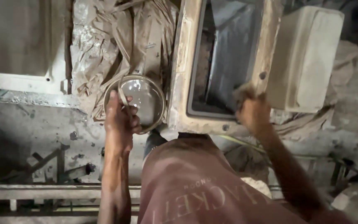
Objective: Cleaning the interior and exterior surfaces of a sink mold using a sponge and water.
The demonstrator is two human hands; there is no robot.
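My left hand grips the handle and near rim of a round metal bowl that rests on crumpled brown paper. My right hand is closed on a small grey pad or rag, pressed against the right rim of a cream-coloured rectangular ceramic tank. The tank lies with its dark open inside facing up. My right hand looks blurred.
Crumpled brown paper covers the floor behind the bowl. A second cream ceramic piece lies right of the tank, a white one at far left. The floor is dusty concrete. A metal frame runs along the bottom.
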